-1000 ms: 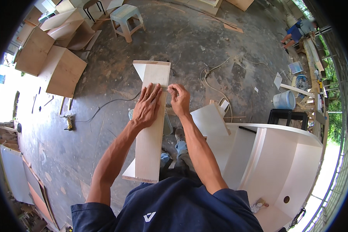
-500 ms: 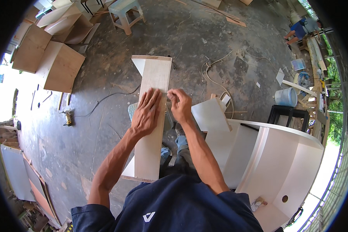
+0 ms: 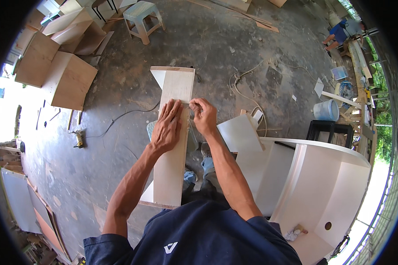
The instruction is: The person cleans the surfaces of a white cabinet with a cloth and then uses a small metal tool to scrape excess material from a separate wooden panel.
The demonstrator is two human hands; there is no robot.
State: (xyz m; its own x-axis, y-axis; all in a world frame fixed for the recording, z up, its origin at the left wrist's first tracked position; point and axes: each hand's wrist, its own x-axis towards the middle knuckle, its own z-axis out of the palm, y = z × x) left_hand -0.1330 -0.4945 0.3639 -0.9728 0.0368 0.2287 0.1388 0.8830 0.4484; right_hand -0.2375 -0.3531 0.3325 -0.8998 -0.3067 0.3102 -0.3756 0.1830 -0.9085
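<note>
A long pale plywood board (image 3: 176, 88) runs from my lap out toward the concrete floor. My left hand (image 3: 167, 126) lies flat on its top face, fingers spread, pressing it down. My right hand (image 3: 203, 115) is at the board's right edge, fingers pinched shut on a small thin tool or pencil (image 3: 185, 103) whose tip touches the board near my left fingertips. What the tool is cannot be told for sure.
A white curved cabinet (image 3: 323, 185) stands at my right, a white panel (image 3: 239, 132) leaning by it. Brown plywood sheets (image 3: 70, 79) and a plastic stool (image 3: 141, 17) lie far left. A cable (image 3: 119, 117), a hose (image 3: 243, 84), a bucket (image 3: 326, 110); a person (image 3: 340, 31) works far right.
Both hands have stayed on the board. The view has shifted slightly, and my right hand has edged a little along the board's right side.
</note>
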